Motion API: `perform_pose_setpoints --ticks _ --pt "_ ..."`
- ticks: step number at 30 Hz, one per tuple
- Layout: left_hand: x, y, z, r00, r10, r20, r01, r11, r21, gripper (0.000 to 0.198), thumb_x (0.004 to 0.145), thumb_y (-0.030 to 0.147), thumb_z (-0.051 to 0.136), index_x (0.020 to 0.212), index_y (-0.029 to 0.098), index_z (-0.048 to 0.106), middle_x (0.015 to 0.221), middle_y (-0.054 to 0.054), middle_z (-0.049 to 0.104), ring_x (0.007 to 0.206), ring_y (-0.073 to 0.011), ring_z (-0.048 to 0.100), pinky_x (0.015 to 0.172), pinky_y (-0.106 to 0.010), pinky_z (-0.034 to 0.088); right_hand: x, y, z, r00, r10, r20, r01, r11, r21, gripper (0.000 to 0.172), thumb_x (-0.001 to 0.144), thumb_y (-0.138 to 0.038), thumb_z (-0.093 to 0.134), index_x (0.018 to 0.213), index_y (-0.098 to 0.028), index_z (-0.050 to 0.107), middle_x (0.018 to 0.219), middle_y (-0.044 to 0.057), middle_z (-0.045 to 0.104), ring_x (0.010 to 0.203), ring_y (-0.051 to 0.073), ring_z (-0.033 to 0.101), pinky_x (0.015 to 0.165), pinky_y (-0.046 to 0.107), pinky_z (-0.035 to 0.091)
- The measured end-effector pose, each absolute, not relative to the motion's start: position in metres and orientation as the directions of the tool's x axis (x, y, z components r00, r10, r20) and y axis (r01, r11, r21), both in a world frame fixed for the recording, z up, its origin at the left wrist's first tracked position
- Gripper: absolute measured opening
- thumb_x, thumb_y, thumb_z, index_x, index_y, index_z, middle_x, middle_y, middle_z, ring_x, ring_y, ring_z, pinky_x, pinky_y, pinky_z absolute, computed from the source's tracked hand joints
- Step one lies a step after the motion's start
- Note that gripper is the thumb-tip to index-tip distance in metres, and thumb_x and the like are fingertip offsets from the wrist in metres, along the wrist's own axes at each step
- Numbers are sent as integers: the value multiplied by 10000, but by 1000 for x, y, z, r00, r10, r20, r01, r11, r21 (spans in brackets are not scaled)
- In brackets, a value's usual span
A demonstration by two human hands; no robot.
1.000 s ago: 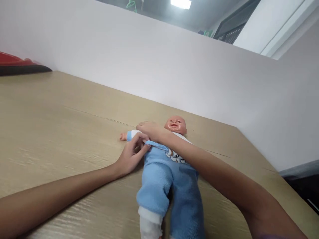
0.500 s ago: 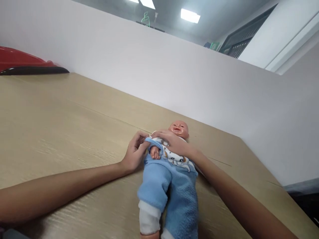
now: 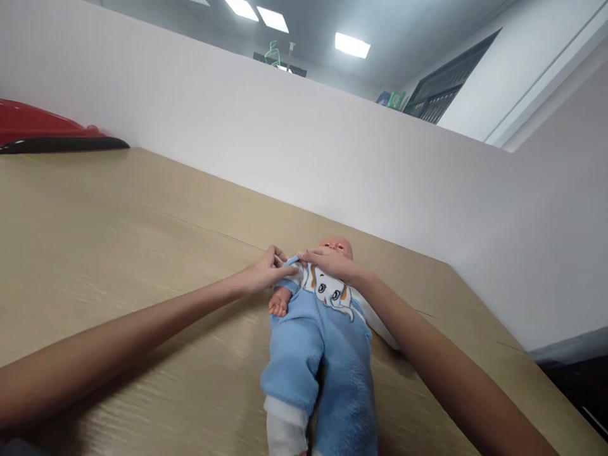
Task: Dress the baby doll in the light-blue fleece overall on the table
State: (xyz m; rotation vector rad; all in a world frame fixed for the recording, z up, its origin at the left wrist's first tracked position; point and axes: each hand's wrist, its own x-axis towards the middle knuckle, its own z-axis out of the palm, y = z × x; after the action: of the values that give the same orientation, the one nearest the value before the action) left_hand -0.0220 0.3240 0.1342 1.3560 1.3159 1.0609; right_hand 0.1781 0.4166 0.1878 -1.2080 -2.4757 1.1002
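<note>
A baby doll (image 3: 338,244) lies on its back on the wooden table, its head toward the wall and its mouth covered by my right hand. It wears a light blue fleece outfit (image 3: 297,354) with a cartoon animal on the chest. At the doll's shoulder on the left side of the view, my left hand (image 3: 272,269) pinches the outfit's blue edge. My right hand (image 3: 327,261) lies across the upper chest, its fingertips closed on the same edge. Below my left hand, the doll's hand (image 3: 280,303) sticks out of a blue cuff.
The wooden table (image 3: 156,240) meets a white wall (image 3: 266,139) behind the doll. A red object with a black rim (image 3: 52,130) is at the far left. Something dark (image 3: 579,380) shows beyond the table's right edge.
My left hand has shifted up to the shoulder edge. The doll's hand has moved left and down, its cuff now around the wrist. My right hand now covers the doll's mouth.
</note>
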Motion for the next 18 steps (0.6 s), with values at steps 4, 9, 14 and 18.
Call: perform_pose_setpoints --ticks 4,9,14,18 --pt "-28 311 146 139 988 -71 585 -24 810 652 756 716 749 1086 231 464 902 -66 741 856 -297 732 675 -338 474 167 408 187 -573 815 -92 716 442 -540 283 954 -303 466 797 -195 675 877 47 746 877 205 657 773 287 477" --pt "-25 305 151 200 974 -111 592 -30 805 592 791 529 718 1198 209 430 694 -14 741 686 -302 753 573 -330 471 152 384 192 -577 816 -37 766 525 -370 209 941 -389 602 955 -200 691 969 80 776 866 230 648 724 301 409" --pt "-26 301 153 241 968 -65 676 -120 727 878 796 393 753 1477 118 272 751 -19 761 719 -298 765 574 -314 485 135 384 192 -605 796 26 775 596 -208 265 995 -438 581 1120 -235 697 1044 56 800 893 212 685 703 287 392" --pt "-30 294 161 337 941 40 839 -319 441 840 902 323 729 1579 121 274 1001 -108 802 968 -326 771 750 -351 530 137 404 188 -537 843 31 828 533 -175 244 980 -361 599 1149 -218 702 1095 86 807 948 235 702 712 294 404"
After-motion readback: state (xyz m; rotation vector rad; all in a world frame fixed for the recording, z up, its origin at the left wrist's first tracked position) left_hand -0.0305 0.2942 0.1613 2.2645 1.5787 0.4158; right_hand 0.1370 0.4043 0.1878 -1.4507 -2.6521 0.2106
